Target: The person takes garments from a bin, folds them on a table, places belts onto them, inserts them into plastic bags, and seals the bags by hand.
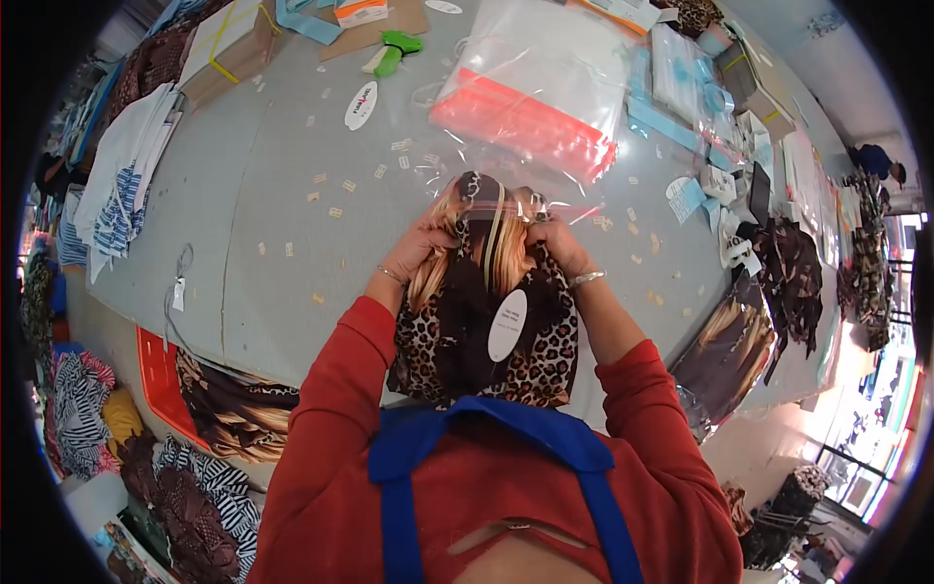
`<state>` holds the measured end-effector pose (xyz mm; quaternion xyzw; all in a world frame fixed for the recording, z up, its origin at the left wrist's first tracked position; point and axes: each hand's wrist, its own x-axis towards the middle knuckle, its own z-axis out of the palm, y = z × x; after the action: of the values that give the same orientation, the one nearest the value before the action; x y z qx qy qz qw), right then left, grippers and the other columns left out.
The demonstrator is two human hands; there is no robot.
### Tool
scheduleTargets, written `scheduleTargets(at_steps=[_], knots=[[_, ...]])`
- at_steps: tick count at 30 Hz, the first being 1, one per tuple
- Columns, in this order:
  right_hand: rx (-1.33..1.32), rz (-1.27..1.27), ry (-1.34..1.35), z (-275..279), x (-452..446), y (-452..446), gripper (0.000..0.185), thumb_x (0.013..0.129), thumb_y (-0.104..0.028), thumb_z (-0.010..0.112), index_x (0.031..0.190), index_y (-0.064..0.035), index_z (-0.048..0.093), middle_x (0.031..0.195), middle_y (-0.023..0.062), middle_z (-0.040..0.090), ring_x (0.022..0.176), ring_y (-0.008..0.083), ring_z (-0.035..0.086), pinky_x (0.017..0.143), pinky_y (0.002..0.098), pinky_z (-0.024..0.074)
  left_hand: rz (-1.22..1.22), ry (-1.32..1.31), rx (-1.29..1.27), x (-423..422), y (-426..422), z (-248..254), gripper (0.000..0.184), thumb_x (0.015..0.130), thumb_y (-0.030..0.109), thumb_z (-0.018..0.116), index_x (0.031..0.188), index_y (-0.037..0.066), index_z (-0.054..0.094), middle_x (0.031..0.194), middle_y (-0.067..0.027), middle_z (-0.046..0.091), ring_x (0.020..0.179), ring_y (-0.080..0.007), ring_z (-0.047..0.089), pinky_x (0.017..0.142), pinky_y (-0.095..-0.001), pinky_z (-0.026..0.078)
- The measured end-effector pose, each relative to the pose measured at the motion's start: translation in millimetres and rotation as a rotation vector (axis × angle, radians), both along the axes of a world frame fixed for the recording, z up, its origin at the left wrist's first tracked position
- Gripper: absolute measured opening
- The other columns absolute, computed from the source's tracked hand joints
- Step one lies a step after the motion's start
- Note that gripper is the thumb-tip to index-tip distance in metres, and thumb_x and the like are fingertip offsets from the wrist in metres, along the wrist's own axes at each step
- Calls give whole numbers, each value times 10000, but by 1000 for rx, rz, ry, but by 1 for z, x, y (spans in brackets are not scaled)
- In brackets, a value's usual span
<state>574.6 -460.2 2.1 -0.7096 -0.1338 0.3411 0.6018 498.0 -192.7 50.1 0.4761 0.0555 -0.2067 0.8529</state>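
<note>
A folded leopard-print and black garment [438, 336] lies at the table's front edge against the blue apron. An oval white tag [507, 326] rests on it. My left hand [425, 243] is closed on the garment's left side near its far end. My right hand [556, 243] grips the same garment on the right side, fingers partly hidden in the cloth. A clear plastic bag [496, 185] with a pink strip lies at the garment's far end and covers part of it.
Beyond is a stack of clear bags with red edges [525, 117]. A green tag gun [394, 54] and an oval card [361, 105] lie farther left. White garments [126, 185] sit at the left edge, a bagged garment [725, 355] at the right. Small stickers dot the table [272, 195].
</note>
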Motion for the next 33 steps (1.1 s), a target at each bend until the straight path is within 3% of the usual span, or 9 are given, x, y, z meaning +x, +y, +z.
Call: scheduleTargets(at_steps=[3, 6, 8, 10, 16, 19, 25, 28, 33], knots=[[-80, 155, -495, -33, 15, -9, 577, 741, -85, 665, 1281, -2, 478, 1213, 119, 547, 947, 161, 591, 901, 325, 465, 14, 51, -39, 0, 0, -6, 664, 716, -147, 518, 1339, 69, 441, 1267, -45, 550, 1078, -146, 548, 927, -268, 455], [71, -379, -72, -21, 3, 1, 889, 739, -63, 707, 1474, -41, 207, 1466, 142, 311, 1233, 237, 422, 1025, 331, 391, 167, 49, -63, -7, -1, -23, 574, 712, -154, 510, 1252, 41, 534, 1173, -52, 593, 1010, -145, 583, 898, -250, 469], [69, -572, -518, -31, -7, 5, 987, 710, -36, 731, 1488, -41, 125, 1478, 156, 278, 1268, 271, 372, 1033, 348, 383, 284, -13, -55, -11, -4, -32, 597, 708, -157, 504, 1271, 40, 519, 1134, -54, 599, 976, -131, 590, 873, -223, 466], [119, -693, -266, -13, -23, 18, 1052, 715, -68, 763, 1487, -38, 49, 1472, 191, 246, 1277, 290, 359, 1036, 374, 369, 354, -115, -1, -12, -9, -39, 647, 711, -147, 506, 1328, 44, 475, 1137, -54, 588, 961, -112, 583, 855, -205, 460], [-39, -423, -494, 8, -74, -8, 877, 946, -305, 540, 1463, 24, -87, 1540, 223, 79, 1357, 307, 240, 1119, 371, 192, 349, -161, 248, -36, -6, -43, 720, 767, -84, 495, 1450, 72, 329, 1339, -76, 469, 1058, -101, 515, 895, -225, 426], [17, -321, -390, 21, -101, -25, 671, 992, -314, 432, 1465, 51, 127, 1551, 216, 16, 1372, 267, 225, 1120, 365, 181, 424, -396, 468, -48, -8, -40, 577, 802, -74, 438, 1355, 78, 501, 1437, -142, 400, 1182, -172, 507, 969, -267, 402], [-5, -444, 154, 41, -127, -58, 449, 962, -325, 518, 1157, 71, 599, 1245, 204, 563, 1078, 179, 555, 944, 311, 425, 275, -452, 648, -74, 17, -48, 375, 944, 98, 503, 1314, 53, 536, 1484, -152, 334, 1284, -208, 432, 994, -283, 385], [-624, -402, 39, 79, -115, -56, 463, 937, -321, 567, 1166, 81, 576, 967, 125, 675, 867, 167, 615, 773, 279, 493, 239, -604, 956, -76, 20, -34, 406, 940, 139, 522, 1341, 76, 508, 1425, -163, 428, 1300, -245, 427, 1018, -314, 374], [-325, -587, -508, 25, -121, -31, 413, 966, -303, 501, 1319, -88, 504, 880, 183, 657, 687, 238, 610, 645, 332, 488, 230, -433, 914, -71, 11, -14, 515, 1001, 225, 414, 1467, 63, 266, 1497, -136, 318, 1342, -240, 352, 1061, -332, 315]])
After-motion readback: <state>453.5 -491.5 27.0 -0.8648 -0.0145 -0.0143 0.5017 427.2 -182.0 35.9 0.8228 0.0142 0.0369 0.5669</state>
